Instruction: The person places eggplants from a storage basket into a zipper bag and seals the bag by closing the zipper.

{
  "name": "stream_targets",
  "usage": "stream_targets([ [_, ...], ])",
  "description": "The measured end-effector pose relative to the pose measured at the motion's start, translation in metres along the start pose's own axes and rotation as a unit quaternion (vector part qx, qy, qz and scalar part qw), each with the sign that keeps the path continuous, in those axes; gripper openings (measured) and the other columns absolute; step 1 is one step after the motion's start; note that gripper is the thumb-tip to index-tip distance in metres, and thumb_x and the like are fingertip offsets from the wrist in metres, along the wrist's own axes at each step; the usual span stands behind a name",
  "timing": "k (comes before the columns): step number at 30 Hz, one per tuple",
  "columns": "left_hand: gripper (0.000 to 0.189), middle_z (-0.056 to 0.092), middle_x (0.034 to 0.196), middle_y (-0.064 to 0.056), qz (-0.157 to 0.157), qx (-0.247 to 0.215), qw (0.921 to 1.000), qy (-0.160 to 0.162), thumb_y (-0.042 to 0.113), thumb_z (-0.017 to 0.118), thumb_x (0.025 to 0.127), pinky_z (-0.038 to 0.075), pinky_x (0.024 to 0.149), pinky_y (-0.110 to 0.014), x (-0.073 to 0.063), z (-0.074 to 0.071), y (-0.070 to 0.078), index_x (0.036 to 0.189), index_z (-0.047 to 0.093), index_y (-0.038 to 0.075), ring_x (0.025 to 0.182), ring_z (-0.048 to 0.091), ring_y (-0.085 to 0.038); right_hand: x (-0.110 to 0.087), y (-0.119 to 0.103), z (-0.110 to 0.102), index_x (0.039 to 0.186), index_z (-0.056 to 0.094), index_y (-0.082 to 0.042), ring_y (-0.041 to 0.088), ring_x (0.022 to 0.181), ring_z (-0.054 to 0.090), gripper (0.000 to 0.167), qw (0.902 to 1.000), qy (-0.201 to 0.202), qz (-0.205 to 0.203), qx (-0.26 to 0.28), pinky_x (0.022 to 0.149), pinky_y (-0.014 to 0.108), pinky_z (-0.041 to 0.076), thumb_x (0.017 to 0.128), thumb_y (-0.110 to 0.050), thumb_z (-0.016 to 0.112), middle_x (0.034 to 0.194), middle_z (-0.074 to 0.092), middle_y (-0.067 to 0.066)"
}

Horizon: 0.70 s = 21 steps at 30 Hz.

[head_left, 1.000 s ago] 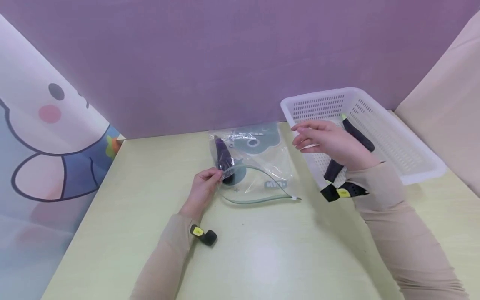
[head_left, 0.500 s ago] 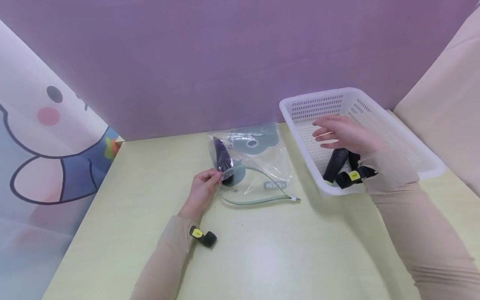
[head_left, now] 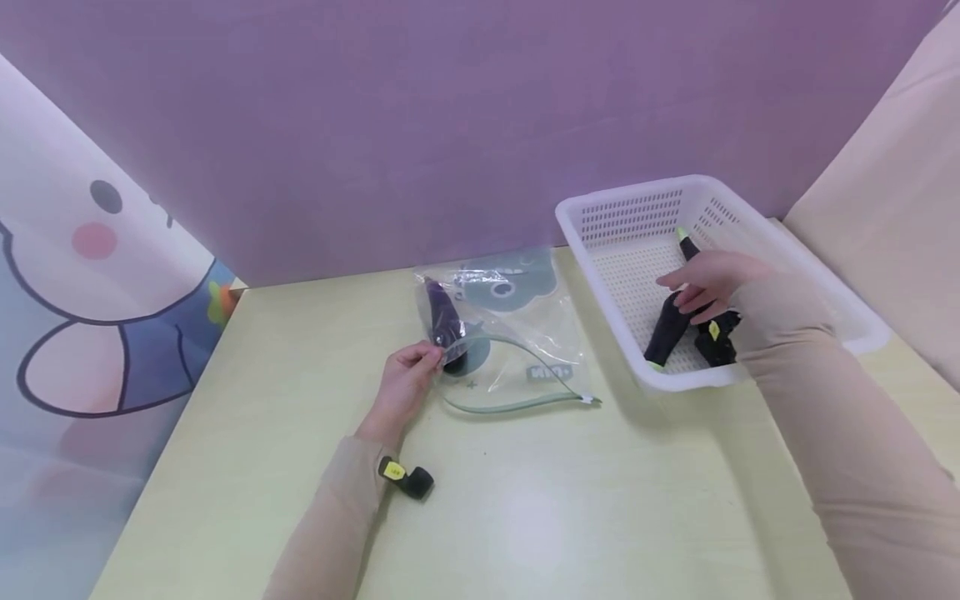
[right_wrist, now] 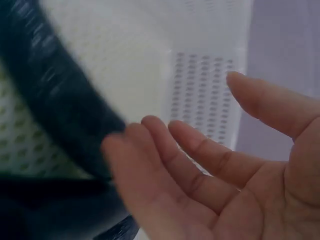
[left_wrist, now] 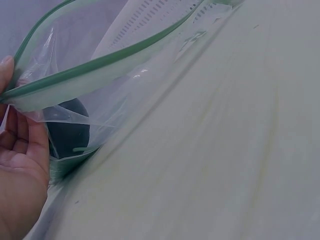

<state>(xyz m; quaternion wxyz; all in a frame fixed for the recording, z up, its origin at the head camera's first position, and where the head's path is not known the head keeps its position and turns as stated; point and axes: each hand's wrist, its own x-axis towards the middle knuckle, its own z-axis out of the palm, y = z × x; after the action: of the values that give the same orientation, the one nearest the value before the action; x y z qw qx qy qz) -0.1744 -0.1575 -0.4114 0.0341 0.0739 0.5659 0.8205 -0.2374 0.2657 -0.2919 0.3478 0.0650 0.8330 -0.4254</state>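
My left hand (head_left: 401, 385) pinches the left side of the opening of a clear zip bag (head_left: 517, 407) with a green rim. The bag lies on the table with its mouth held apart, and a dark purple eggplant (head_left: 444, 315) lies inside. In the left wrist view the thumb and fingers grip the green zip strip (left_wrist: 100, 64). Over the basket, my right hand (head_left: 712, 279) hangs with loosely bent fingers and holds nothing. Beneath it lie one eggplant (head_left: 666, 331) and another eggplant (head_left: 687, 245), partly hidden by the hand. In the right wrist view, fingertips reach the edge of a dark eggplant (right_wrist: 55, 85); contact is unclear.
The white perforated basket (head_left: 611, 307) stands at the table's back right, near the purple backdrop (head_left: 450, 125). A pale table (head_left: 525, 517) extends in front. A cartoon-printed cloth (head_left: 90, 333) hangs at the left. Each wrist wears a small black camera (head_left: 417, 482).
My right hand has moved right and down into the basket, its fingers turning downward toward the eggplants. My left hand stays at the bag's rim.
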Motion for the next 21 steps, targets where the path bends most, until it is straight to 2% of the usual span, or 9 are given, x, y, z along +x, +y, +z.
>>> stream_targets([
  [5,0.029,0.061,0.074,0.008,0.006,0.0,1.0,-0.003,0.001,0.061,0.088,0.046,0.064,-0.014,-0.001,-0.001,-0.001,0.072,0.071,0.023,0.067,0.054,-0.004,0.005,0.007,0.005,0.126,0.029,0.022,0.013,0.072,0.061,0.063,0.9993,0.002,0.032,0.018,0.076,0.028,0.056,0.095,-0.029,0.05,0.093,0.052,0.017],
  [9,0.034,0.061,0.073,0.008,0.0,0.005,1.0,0.004,-0.003,0.057,0.089,0.046,0.063,-0.014,-0.002,-0.001,0.0,0.071,0.071,0.023,0.066,0.053,-0.004,0.005,0.008,0.013,0.116,0.029,0.026,0.011,0.06,0.06,0.054,0.9996,0.018,0.023,-0.001,0.064,0.021,0.056,0.095,-0.019,0.049,0.095,0.045,0.027],
  [11,0.038,0.061,0.073,0.008,-0.002,0.008,0.9999,0.01,-0.005,0.055,0.089,0.046,0.063,-0.014,-0.002,0.0,0.001,0.071,0.071,0.023,0.066,0.053,-0.004,0.004,0.007,0.016,0.114,0.032,0.025,0.011,0.057,0.061,0.05,0.999,0.027,0.017,-0.031,0.063,0.021,0.056,0.094,-0.017,0.05,0.092,0.048,0.029],
  [14,0.04,0.061,0.073,0.008,-0.003,0.008,0.9999,0.012,-0.007,0.053,0.089,0.046,0.063,-0.014,-0.003,0.0,0.002,0.07,0.071,0.023,0.067,0.053,-0.005,0.003,0.003,0.019,0.11,0.039,0.023,0.009,0.055,0.063,0.046,0.994,0.047,0.01,-0.099,0.066,0.024,0.055,0.092,-0.017,0.054,0.081,0.057,0.022],
  [16,0.039,0.061,0.073,0.008,0.0,0.007,0.9999,0.008,-0.006,0.054,0.089,0.046,0.064,-0.014,-0.003,0.0,0.003,0.07,0.071,0.023,0.067,0.053,-0.005,0.004,-0.001,0.02,0.11,0.044,0.022,0.009,0.055,0.063,0.046,0.987,0.058,0.005,-0.15,0.068,0.025,0.052,0.09,-0.018,0.057,0.073,0.063,0.015],
  [21,0.033,0.061,0.074,0.007,0.002,-0.001,1.0,0.0,-0.003,0.058,0.088,0.047,0.064,-0.014,-0.002,0.0,0.002,0.071,0.071,0.023,0.067,0.053,-0.005,0.01,-0.004,0.024,0.106,0.05,0.019,0.012,0.059,0.063,0.045,0.9708,0.084,0.005,-0.225,0.076,0.034,0.049,0.085,-0.019,0.063,0.076,0.068,0.017],
])
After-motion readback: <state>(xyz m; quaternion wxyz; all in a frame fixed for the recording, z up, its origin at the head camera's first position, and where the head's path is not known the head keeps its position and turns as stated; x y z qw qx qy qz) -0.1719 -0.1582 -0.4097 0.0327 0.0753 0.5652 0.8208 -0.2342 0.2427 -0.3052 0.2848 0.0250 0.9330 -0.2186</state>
